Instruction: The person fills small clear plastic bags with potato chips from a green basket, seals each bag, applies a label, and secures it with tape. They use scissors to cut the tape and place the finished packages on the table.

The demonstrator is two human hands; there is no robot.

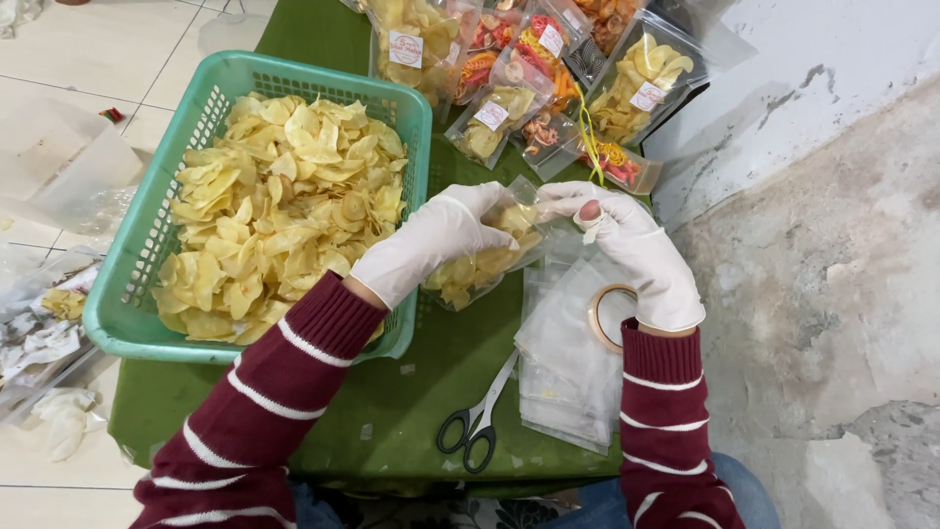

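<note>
At the middle of the frame sat a small clear bag of yellow chips (480,266), lifted a little off the green tabletop (431,382) and held between two gloved hands. The left hand (431,240) had its fingers closed around the top and side of the bag, seemingly to keep the chips down while the mouth was gathered. The right hand (636,250) pinched the bag's upper edge, its fingers clenched on the plastic, and one fingertip showed bare through the white glove. A roll of clear tape (605,315) lay just below that wrist, close by, resting on a stack of empty clear bags (568,382) at the lower right. A pair of scissors (480,416) lay beside the stack, handles toward the person, easy to pick up. To the left, filling the upper left of the frame, stood a teal plastic basket (127,294) heaped with loose chips, touching the left forearm and near enough to scoop from. Along the top edge, finished labelled packets (548,88) of yellow and orange snacks were piled apart from the working space, well away from the loose chips.
</note>
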